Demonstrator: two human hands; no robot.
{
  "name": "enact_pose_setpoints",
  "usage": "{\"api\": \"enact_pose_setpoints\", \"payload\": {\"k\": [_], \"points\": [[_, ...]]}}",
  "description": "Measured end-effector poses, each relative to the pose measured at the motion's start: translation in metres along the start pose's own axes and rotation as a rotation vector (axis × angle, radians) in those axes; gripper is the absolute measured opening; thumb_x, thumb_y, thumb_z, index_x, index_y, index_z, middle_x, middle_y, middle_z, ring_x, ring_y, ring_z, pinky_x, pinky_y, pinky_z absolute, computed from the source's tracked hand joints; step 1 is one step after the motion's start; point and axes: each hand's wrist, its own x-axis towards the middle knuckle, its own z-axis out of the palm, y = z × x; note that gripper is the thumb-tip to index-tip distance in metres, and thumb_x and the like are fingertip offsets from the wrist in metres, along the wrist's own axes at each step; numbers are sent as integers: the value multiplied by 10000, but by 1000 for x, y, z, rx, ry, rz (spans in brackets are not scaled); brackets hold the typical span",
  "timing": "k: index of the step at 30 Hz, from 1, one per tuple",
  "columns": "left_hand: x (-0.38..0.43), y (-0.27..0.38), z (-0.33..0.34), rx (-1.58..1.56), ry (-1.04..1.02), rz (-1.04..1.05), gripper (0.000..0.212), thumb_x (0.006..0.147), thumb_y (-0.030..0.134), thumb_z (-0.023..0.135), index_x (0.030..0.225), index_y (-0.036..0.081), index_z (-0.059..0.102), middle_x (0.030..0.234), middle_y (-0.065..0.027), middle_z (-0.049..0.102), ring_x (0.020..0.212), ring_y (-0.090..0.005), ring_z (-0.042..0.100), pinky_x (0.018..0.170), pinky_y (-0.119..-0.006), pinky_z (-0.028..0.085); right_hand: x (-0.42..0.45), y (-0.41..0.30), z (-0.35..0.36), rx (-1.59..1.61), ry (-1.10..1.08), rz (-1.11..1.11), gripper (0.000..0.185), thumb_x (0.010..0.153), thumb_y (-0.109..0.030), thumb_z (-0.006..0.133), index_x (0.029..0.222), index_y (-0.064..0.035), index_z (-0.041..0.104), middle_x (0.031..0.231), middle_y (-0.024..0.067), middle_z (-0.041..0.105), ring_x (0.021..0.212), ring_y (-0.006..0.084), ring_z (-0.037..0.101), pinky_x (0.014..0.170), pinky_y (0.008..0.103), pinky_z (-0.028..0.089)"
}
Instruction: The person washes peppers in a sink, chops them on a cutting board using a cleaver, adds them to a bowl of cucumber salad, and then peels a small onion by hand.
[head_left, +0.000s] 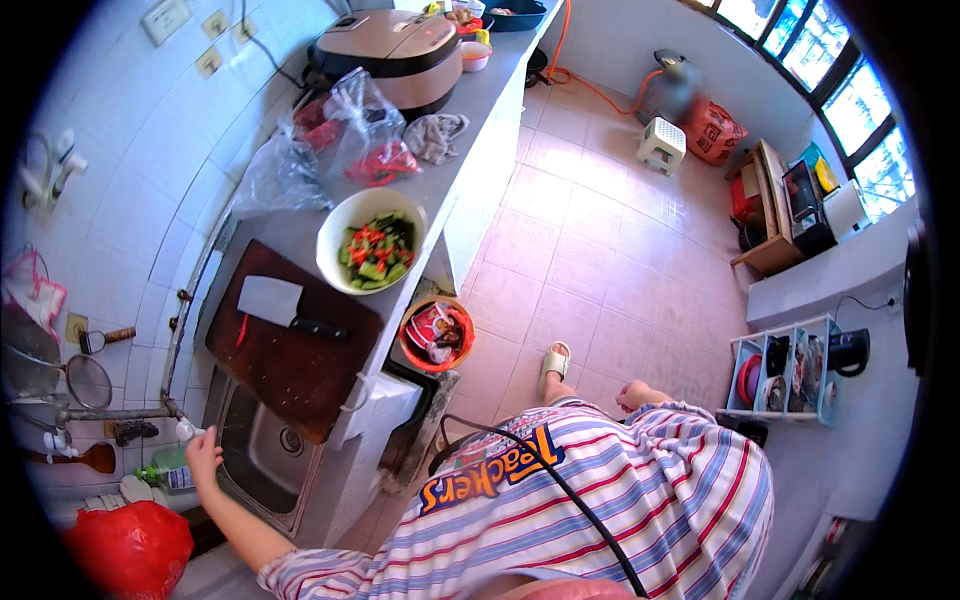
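Note:
My left hand (202, 454) is raised at the wall side of the sink, right by a white tap (186, 430); whether the fingers grip it I cannot tell. Below lies the steel sink basin (259, 469), partly covered by a dark wooden cutting board (277, 382). On the board rest a cleaver (271, 301) with a black handle and a thin red strip (242, 330). A white bowl (324, 251) of cut green and red vegetables stands beyond the board. My right hand (636, 394) hangs beside my body over the floor, its fingers loosely curled and partly hidden.
Plastic bags (281, 176), a rag (436, 138) and a rice cooker (397, 56) occupy the counter. A lined waste bin (466, 341) stands below its edge. A red bag (131, 551) and a green bottle (176, 474) sit near my left arm. On the floor stands a stool (663, 139).

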Motion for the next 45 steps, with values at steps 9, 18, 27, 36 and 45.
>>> {"api": "enact_pose_setpoints", "payload": {"k": [9, 18, 27, 36, 45], "points": [[-132, 13, 161, -21, -72, -692, 535, 810, 517, 545, 1098, 66, 538, 951, -141, 591, 805, -255, 597, 697, -394, 487, 101, 70, -153, -79, 334, -182, 214, 725, -221, 614, 827, -39, 656, 716, 129, 645, 604, 232, 621, 594, 343, 505], [-142, 398, 342, 40, -636, 308, 487, 831, 280, 605, 1215, 5, 486, 935, -48, 610, 834, -111, 556, 752, -262, 449, 165, -104, -308, 25, 460, -465, 280, 724, -304, 622, 800, -37, 654, 711, 145, 638, 691, 245, 619, 635, 351, 480], [-50, 619, 448, -259, -441, 738, 369, 791, 146, 657, 1111, -2, 546, 875, -98, 614, 770, -141, 579, 689, -264, 472, 162, -296, -458, 255, 171, -934, 220, 746, -117, 643, 938, -12, 619, 843, 106, 646, 799, 180, 617, 741, 290, 488], [26, 770, 471, -293, -257, 739, 271, 771, 55, 647, 1026, -3, 574, 749, -30, 566, 623, -65, 485, 569, -214, 417, 221, -351, -620, 225, 553, -867, 160, 764, -116, 632, 892, -21, 634, 720, 60, 628, 657, 128, 585, 616, 248, 467], [61, 789, 510, -172, -230, 423, 319, 752, 95, 656, 1037, -12, 560, 730, -88, 562, 647, -170, 537, 608, -293, 450, 250, -533, -757, 3, 653, -1175, 97, 763, -97, 639, 822, -20, 632, 701, 81, 607, 593, 129, 558, 564, 264, 451]]}}
